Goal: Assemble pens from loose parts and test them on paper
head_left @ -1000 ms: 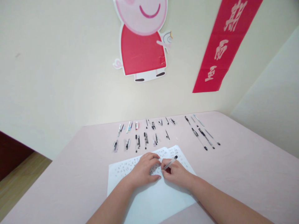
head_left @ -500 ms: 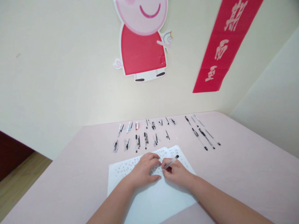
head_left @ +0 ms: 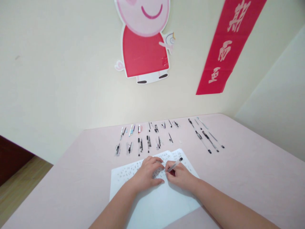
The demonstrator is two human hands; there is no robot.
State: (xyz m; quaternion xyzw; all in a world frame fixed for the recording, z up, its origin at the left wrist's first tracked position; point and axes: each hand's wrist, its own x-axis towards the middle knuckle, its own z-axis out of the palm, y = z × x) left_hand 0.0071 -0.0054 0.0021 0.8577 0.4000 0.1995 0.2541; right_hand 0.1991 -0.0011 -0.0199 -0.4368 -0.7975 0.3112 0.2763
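Note:
A clear-barrelled pen (head_left: 175,165) with a dark end is pinched in my right hand (head_left: 179,175), its upper end leaning to the right. The tip is hidden by my fingers, low against the white paper (head_left: 152,206). My left hand (head_left: 150,171) lies on the same paper with thumb and fingers apart, holding nothing. Rows of small handwriting cover the upper part of the sheet, and the lower part is blank. Another written sheet (head_left: 179,153) shows from under its upper right edge.
Pen parts (head_left: 140,144) lie in two rows beyond the paper on the pink tabletop (head_left: 78,178). Several pens (head_left: 203,142) lie slanted at the back right. A cartoon pig cutout (head_left: 145,51) and a red banner (head_left: 220,57) hang on the wall behind.

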